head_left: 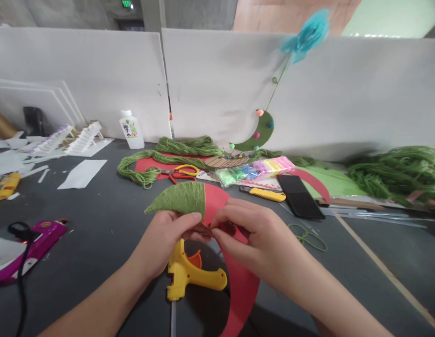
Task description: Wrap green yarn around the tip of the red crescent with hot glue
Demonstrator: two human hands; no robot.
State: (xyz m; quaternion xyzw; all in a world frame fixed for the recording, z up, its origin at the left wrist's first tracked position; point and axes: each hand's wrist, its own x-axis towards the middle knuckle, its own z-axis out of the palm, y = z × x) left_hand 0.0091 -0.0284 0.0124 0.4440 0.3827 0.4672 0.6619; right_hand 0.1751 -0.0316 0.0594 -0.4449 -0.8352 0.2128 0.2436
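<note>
A red crescent-shaped piece of card (pixel 243 267) is held up over the table, its left end wrapped tightly in green yarn (pixel 182 199). My left hand (pixel 171 234) is closed around the crescent's lower edge, thumb against the wrapped part. Right beside it, my right hand (pixel 245 229) pinches a thin strand of the yarn at the inner edge, where the wrapping stops. The strand is mostly hidden by the fingers. Directly below my hands lies a yellow hot glue gun (pixel 194 276) with an orange trigger and a glue stick sticking out.
Behind the crescent lie scissors (pixel 182 172), a bag of coloured pompoms (pixel 254 171), a yellow cutter (pixel 266 194) and a phone (pixel 301 196). Yarn skeins (pixel 396 173) lie along the partition. On the left are a purple device (pixel 38 245) with a cord and a white bottle (pixel 132 130).
</note>
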